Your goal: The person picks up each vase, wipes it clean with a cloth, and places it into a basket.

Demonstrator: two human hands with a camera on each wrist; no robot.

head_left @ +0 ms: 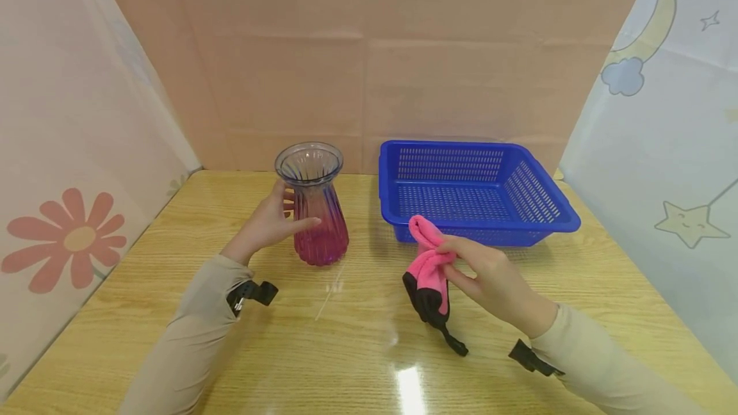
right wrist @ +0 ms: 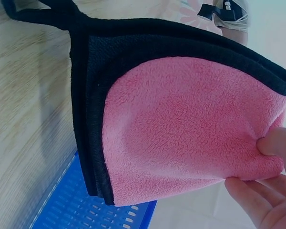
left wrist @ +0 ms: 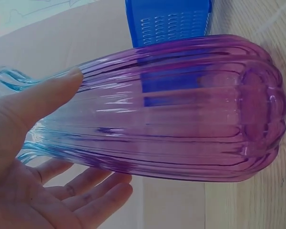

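A ribbed glass vase [head_left: 321,229], clear and bluish at the flared rim and pink-purple at the base, stands upright on the table. My left hand [head_left: 268,219] is round its left side, thumb across the front and fingers behind. In the left wrist view the thumb lies over the narrow part of the vase [left wrist: 181,114], with the fingers along its other side. My right hand [head_left: 490,274] pinches a folded pink plush cloth [head_left: 429,268] between thumb and fingers. The cloth has black edging and a black hanging loop, which dangles in front of the basket.
A blue plastic basket [head_left: 478,226] with slotted walls sits at the back right, just beyond the right hand. The wood-grain table [head_left: 323,351] meets a tan backdrop [head_left: 288,82] behind, with printed sheets on both sides.
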